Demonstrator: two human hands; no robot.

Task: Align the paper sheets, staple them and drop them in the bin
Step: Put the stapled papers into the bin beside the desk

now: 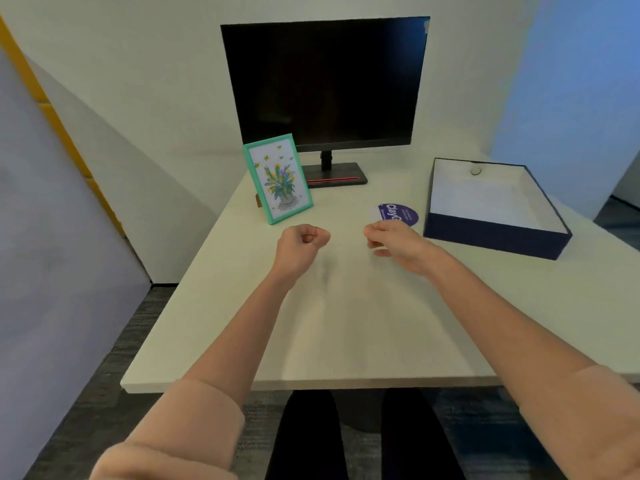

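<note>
The bin is a dark blue open box with a white inside, at the right of the white desk. White sheets seem to lie flat on its floor; I cannot tell whether they are stapled. No stapler is in view. My left hand hovers over the desk's middle, curled into a fist with nothing in it. My right hand hovers a little to the right of it, left of the box, its fingers loosely curled and holding nothing.
A black monitor stands at the back of the desk. A green-framed flower picture leans in front of it at the left. A round purple sticker lies just beyond my right hand. A small ring-like object sits at the box's far wall.
</note>
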